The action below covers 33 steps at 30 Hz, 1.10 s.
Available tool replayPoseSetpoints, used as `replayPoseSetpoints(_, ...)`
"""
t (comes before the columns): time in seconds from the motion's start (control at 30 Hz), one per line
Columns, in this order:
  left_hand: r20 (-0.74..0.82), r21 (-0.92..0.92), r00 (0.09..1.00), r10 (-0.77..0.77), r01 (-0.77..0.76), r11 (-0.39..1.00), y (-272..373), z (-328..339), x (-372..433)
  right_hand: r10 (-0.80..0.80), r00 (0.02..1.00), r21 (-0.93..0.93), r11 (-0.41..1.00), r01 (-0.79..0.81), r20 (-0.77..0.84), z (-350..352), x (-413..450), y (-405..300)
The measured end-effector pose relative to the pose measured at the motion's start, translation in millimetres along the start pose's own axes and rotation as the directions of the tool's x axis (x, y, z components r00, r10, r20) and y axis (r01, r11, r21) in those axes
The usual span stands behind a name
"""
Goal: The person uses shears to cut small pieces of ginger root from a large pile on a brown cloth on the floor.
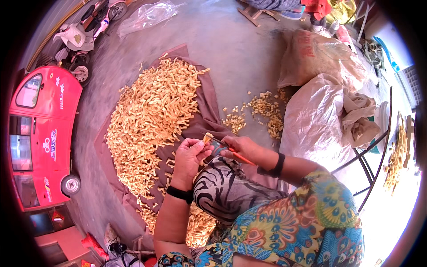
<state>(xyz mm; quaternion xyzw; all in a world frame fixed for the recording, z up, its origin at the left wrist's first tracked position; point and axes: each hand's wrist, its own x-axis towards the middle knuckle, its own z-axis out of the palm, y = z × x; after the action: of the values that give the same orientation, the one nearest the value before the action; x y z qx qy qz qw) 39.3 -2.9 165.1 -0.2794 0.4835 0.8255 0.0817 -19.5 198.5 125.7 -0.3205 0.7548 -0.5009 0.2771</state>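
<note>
My left hand (189, 158) pinches a small yellowish dried piece (207, 137), perhaps a root, between thumb and fingers. My right hand (245, 147) grips orange-handled scissors (243, 158), their dark blades pointing at that piece. Whether the blades touch it is too small to tell. Both hands are above my knee in zebra-patterned trousers (222, 187). In front and to the left, a large heap of similar knobbly pieces (153, 100) lies on a brown cloth (208, 90). Small chunks (267, 106) lie scattered on the floor beyond my right hand.
Full woven sacks (313, 110) stand on the right, near a dark metal frame (377, 167). A red three-wheeled vehicle (50, 133) and scooters (80, 36) are along the left. Clear plastic sheeting (148, 16) lies on the concrete floor; another person's shoe (320, 30) shows at top right.
</note>
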Motion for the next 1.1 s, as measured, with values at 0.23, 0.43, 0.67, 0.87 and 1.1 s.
replayPoseSetpoints(0.23, 0.037, 0.157, 0.999, -0.038, 0.031, 0.987, -11.6, 6.9, 14.0, -0.15, 0.962, 0.047, 0.985, 0.165, -0.229, 7.9, -12.8, 29.4)
replayPoseSetpoints(0.43, 0.135, 0.073, 0.976, -0.171, 0.162, 0.984, -19.6, 18.1, 23.0, 0.087, 0.981, -0.015, 0.996, -0.091, -0.176, 14.0, -36.9, 38.3)
replayPoseSetpoints(0.67, 0.18, 0.026, 0.956, -0.233, 0.232, 0.972, -24.8, 28.7, 34.0, 0.212, 0.928, 0.141, 0.974, -0.176, -0.305, 11.1, -56.2, 40.5)
replayPoseSetpoints(0.87, 0.18, 0.163, 0.984, 0.008, -0.038, 0.986, -47.6, -35.8, 41.9, 0.408, 0.861, 0.395, 0.876, -0.275, -0.305, 21.9, -41.9, 79.4)
replayPoseSetpoints(1.1, -0.26, 0.458, 0.963, -0.065, 0.183, 0.87, -117.2, -172.7, -20.5, 0.298, 0.944, 0.296, 0.923, -0.247, -0.141, 36.7, -9.9, 103.2)
